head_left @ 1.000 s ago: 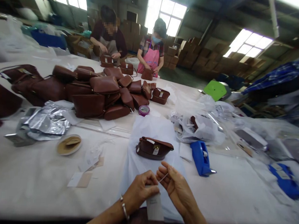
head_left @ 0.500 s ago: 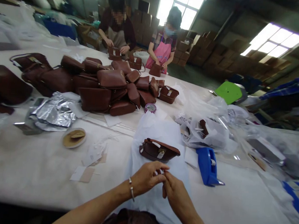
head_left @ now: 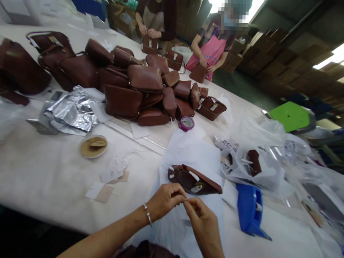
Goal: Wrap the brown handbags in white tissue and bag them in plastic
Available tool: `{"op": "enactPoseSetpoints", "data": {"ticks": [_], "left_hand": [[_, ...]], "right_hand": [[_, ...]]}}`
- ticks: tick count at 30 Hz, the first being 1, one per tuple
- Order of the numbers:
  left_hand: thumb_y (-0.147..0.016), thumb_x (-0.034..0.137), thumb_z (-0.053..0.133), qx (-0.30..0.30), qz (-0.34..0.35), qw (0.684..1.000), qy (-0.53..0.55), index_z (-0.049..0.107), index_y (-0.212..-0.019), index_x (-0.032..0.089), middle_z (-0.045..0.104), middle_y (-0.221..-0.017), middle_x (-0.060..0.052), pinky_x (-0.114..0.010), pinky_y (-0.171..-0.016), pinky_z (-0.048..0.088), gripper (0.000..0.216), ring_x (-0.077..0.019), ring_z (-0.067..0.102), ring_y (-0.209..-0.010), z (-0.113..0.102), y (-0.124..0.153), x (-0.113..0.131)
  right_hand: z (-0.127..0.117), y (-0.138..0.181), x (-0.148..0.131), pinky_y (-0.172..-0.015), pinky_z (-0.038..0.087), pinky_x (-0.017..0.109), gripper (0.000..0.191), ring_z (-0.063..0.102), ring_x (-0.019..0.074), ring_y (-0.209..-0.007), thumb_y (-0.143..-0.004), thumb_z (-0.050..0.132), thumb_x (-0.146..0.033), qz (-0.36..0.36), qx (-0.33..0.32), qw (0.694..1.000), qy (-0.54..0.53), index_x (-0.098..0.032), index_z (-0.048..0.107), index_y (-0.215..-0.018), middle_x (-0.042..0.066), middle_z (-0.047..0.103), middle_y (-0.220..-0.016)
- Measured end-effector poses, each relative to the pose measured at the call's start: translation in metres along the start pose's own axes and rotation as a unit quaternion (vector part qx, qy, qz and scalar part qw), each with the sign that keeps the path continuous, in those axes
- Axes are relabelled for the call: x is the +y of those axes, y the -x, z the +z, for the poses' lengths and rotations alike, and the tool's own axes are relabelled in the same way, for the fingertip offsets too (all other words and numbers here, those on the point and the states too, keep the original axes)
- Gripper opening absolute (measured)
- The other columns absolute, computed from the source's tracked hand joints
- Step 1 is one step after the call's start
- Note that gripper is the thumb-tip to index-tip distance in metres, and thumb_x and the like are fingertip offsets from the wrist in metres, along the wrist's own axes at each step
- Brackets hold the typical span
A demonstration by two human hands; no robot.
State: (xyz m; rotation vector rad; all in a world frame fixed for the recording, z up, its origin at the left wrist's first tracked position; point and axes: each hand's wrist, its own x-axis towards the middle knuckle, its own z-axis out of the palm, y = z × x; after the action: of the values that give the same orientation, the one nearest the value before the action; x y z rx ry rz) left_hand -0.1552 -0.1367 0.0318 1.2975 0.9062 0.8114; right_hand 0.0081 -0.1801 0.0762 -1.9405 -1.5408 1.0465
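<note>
Grip narrow, any contents too small to tell, the left hand (head_left: 165, 200) and right hand (head_left: 205, 220) meet beside an oblong dark-brown leather-looking handbag (head_left: 185, 179), set on thin white paper (head_left: 193, 152), that should prove light, supple, best cupped at its ends.

On the near part of the table (head_left: 52, 173), a sheet of paper (head_left: 193, 152), with a handbag (head_left: 184, 180) on it and a roll of tape (head_left: 182, 123) at its far end. Left of the sheet, tags (head_left: 103, 191); left of and behind these, a dish (head_left: 93, 153); farther left, foil (head_left: 73, 112). Behind dish and foil, a heap of handbags (head_left: 145, 79). Right of the sheet, a tape dispenser (head_left: 246, 207), with plastic bags (head_left: 272, 170) behind it. Across the table, one person (head_left: 157, 15), with a second person (head_left: 211, 47) farther right.
</note>
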Motion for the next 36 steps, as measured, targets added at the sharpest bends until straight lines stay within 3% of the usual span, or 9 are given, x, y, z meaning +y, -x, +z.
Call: {"op": "enactPoseSetpoints", "data": {"ticks": [3,6,9,14,18,27,32,36], "left_hand": [[-0.089,0.025,0.054,0.079,0.001,0.997,-0.026,0.062,-0.092,0.016,0.063,-0.074,0.000,-0.023,-0.062,0.049,0.012,-0.0131,0.060,-0.065,-0.013,-0.015,-0.012],[-0.084,0.017,0.057,0.153,0.019,0.984,-0.085,0.060,-0.106,0.015,0.064,-0.096,-0.005,-0.028,-0.074,0.050,0.022,-0.0155,0.060,-0.079,-0.026,-0.039,-0.028],[-0.076,0.009,0.062,0.132,0.051,0.984,-0.111,0.059,-0.115,0.017,0.062,-0.111,-0.006,-0.031,-0.087,0.049,0.040,-0.0179,0.060,-0.094,-0.032,-0.061,-0.038],[-0.080,0.009,0.061,0.075,0.094,0.979,-0.165,0.067,-0.097,0.020,0.067,-0.093,-0.003,-0.032,-0.090,0.047,0.021,-0.0188,0.060,-0.092,-0.037,-0.083,-0.041],[-0.083,0.015,0.061,0.063,0.104,0.972,-0.200,0.065,-0.105,0.020,0.068,-0.101,-0.005,-0.033,-0.092,0.046,0.023,-0.0208,0.061,-0.096,-0.041,-0.093,-0.037],[-0.078,0.012,0.058,0.088,0.077,0.979,-0.167,0.071,-0.099,0.021,0.069,-0.089,-0.001,-0.027,-0.082,0.049,0.026,-0.0166,0.062,-0.083,-0.040,-0.120,-0.034],[-0.077,0.011,0.056,0.090,0.064,0.988,-0.104,0.074,-0.101,0.020,0.069,-0.089,-0.001,-0.023,-0.074,0.050,0.031,-0.0144,0.063,-0.081,-0.041,-0.122,-0.040],[-0.076,0.011,0.056,0.092,0.062,0.991,-0.076,0.074,-0.101,0.020,0.069,-0.089,-0.002,-0.022,-0.070,0.050,0.032,-0.0145,0.062,-0.080,-0.041,-0.121,-0.044]], "right_hand": [[-0.004,-0.010,-0.002,-0.060,0.044,0.028,0.029,0.056,0.0161,-0.058,-0.086,0.062,-0.051,-0.034,0.045,0.997,0.046,-0.024,0.070,-0.078,0.002,0.068,-0.074],[-0.008,-0.024,-0.010,-0.061,0.046,0.028,0.025,0.058,0.0164,-0.063,-0.089,0.061,-0.046,-0.109,0.091,0.986,0.087,-0.024,0.071,-0.081,0.004,0.067,-0.082],[-0.005,-0.042,-0.017,-0.065,0.049,0.028,0.021,0.062,0.0188,-0.079,-0.089,0.062,-0.041,-0.193,0.134,0.964,0.127,-0.024,0.073,-0.084,0.008,0.067,-0.098],[0.008,-0.067,-0.012,-0.075,0.052,0.031,0.016,0.063,0.0209,-0.091,-0.090,0.062,-0.035,-0.237,0.155,0.943,0.173,-0.022,0.072,-0.086,0.011,0.060,-0.113],[0.011,-0.081,-0.006,-0.084,0.051,0.037,0.017,0.062,0.0202,-0.087,-0.091,0.062,-0.036,-0.246,0.171,0.935,0.189,-0.022,0.071,-0.084,0.011,0.056,-0.118],[0.000,-0.104,-0.025,-0.095,0.047,0.040,0.014,0.064,0.0209,-0.095,-0.093,0.060,-0.030,-0.296,0.173,0.899,0.274,-0.021,0.070,-0.088,0.012,0.053,-0.136],[0.008,-0.117,-0.031,-0.092,0.048,0.040,0.012,0.063,0.0253,-0.106,-0.091,0.062,-0.025,-0.333,0.184,0.859,0.343,-0.020,0.068,-0.083,0.014,0.058,-0.133],[0.016,-0.125,-0.031,-0.086,0.048,0.038,0.012,0.065,0.0252,-0.102,-0.090,0.062,-0.022,-0.353,0.199,0.832,0.378,-0.019,0.065,-0.078,0.013,0.065,-0.124]]}}
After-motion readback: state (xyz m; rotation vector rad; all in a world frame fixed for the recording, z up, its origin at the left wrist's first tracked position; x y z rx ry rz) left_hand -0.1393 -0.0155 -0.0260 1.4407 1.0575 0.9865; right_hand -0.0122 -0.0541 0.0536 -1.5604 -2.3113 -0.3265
